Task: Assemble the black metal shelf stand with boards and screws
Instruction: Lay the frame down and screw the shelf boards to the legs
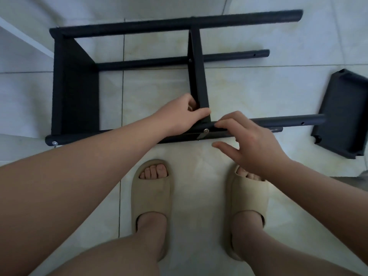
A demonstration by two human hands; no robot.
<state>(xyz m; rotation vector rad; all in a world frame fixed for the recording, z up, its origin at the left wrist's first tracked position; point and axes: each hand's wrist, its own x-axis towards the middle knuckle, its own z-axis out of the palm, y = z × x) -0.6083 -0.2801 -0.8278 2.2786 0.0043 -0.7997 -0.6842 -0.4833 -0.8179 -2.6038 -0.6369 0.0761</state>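
Snugly, left fingers [190, 102] round middle board [197, 76]

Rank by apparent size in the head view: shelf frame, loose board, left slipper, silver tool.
1. shelf frame
2. loose board and left slipper: alike, and the slipper is nearer, so unranked
3. silver tool

Likely a room in a home: a pale, glossy tiled floor [249, 86] with thin grout lines, bare feet in beige foam slippers [152, 198], and a white furniture edge [22, 34] at upper left.
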